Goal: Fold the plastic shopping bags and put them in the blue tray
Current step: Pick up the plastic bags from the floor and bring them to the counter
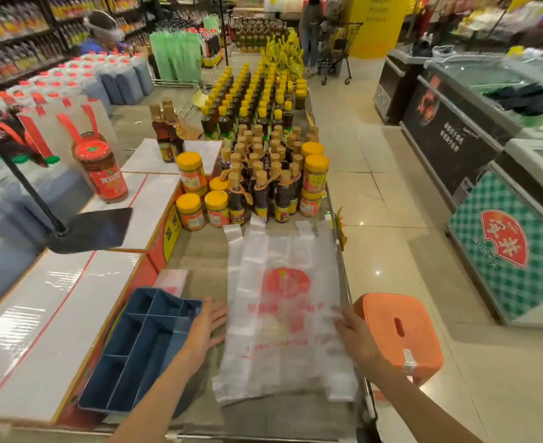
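Observation:
A white translucent plastic shopping bag with red print lies spread flat on the grey display surface, handles pointing away from me. My left hand rests flat with fingers spread at the bag's left edge. My right hand lies flat on the bag's right edge, fingers apart. The blue tray, with several compartments, sits to the left of the bag, touching my left wrist. A small folded white bag lies just beyond the tray's far corner.
Rows of sauce bottles and yellow-lidded jars stand right behind the bag. An orange plastic stool stands at the right on the tiled aisle. White cartons lie left of the tray. Freezer chests line the right side.

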